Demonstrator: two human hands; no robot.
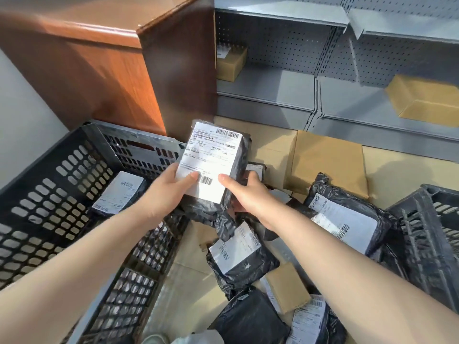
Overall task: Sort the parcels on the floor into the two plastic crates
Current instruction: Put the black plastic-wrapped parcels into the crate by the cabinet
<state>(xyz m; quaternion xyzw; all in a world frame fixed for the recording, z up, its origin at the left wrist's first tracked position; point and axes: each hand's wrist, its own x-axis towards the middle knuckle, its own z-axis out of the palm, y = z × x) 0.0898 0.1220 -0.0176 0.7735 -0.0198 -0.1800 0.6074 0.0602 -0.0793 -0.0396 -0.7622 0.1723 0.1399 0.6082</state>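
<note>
Currently the black parcel (213,162), label up, is raised between both crates. Left crate (62,170) contains one labelled parcel (119,192); right crate (427,234) contents are not visible. My left hand (171,187) and right hand (243,192) grip its lower end, thumbs pressed on the label.

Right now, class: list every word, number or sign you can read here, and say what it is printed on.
None can be quoted.
Held parcel label: barcodes and printed lines, too blurred to read.
Label on the parcel in the left crate: too small.
Labels on the floor parcels: barcodes only, text blurred.
Box on the shelf: label unreadable.
</note>
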